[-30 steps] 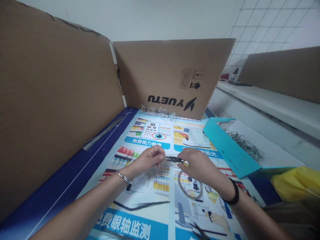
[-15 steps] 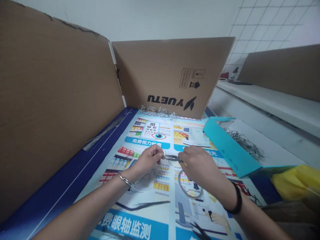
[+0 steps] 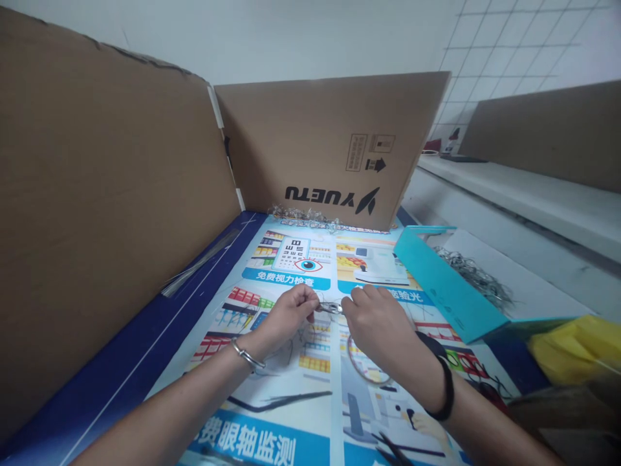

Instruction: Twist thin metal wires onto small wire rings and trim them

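Note:
In the middle of the view, my right hand (image 3: pixel 376 320) is closed round the handles of small pliers (image 3: pixel 332 308), whose jaws point left. The tips of the pliers meet the fingertips of my left hand (image 3: pixel 290 314). That hand is pinched on thin wire, with fine strands curving below and around it. Both hands are just above the printed poster (image 3: pixel 333 362) on the table. A ring-shaped loop (image 3: pixel 356 370) lies on the poster below my right hand.
Cardboard panels (image 3: pixel 320 129) stand at the back and left. Wire scraps (image 3: pixel 301 213) lie along the back. A turquoise box (image 3: pixel 449 285) holds tangled wires at right, near yellow plastic (image 3: pixel 577 349). Dark scissors (image 3: pixel 391 450) and dark strips (image 3: pixel 286 400) lie in front.
My right hand has shifted slightly left and turned, and the pliers have rotated with it, showing a shinier side. My left hand has stayed nearly in place.

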A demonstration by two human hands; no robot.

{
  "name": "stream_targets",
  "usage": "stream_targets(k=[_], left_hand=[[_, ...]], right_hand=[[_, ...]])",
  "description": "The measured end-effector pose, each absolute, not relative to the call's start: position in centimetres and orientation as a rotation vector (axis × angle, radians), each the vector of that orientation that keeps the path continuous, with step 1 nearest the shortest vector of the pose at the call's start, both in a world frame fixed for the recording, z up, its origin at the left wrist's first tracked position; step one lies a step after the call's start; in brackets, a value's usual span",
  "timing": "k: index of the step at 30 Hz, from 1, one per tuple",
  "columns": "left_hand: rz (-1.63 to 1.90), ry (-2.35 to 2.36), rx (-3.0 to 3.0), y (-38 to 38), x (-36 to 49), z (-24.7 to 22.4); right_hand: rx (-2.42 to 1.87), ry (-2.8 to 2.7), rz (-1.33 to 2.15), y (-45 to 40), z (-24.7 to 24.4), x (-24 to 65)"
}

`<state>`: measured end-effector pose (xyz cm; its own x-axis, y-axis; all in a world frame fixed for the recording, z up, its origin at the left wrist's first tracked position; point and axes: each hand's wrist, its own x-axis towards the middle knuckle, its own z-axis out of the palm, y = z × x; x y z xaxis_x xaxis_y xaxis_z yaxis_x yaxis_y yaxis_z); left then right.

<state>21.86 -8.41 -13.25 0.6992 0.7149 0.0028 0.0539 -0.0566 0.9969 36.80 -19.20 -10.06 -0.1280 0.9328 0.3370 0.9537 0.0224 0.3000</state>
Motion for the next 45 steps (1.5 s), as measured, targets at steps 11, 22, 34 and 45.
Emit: stream_targets(k=[11,22,34,45], left_hand=[[0.588,0.627,1.420,-8.23,21.87,-13.54],[0.594,0.595,1.376,-8.17,21.76,-13.54],[0.571,0.631,1.365,-8.14,21.76,-13.65],[0.548,0.646,1.403,-8.25,21.82,-13.35]], right_hand=[[-2.074,-2.211,-0.685,-19.38,-10.30,36.60],[-2.109,-2.226,-0.640,-19.27,-10.50,36.78],[-2.113,-2.206,-0.609,-19.07,-10.26,37.30],[-2.093,-2.208,-0.595,-19.05,-10.60,37.43]])
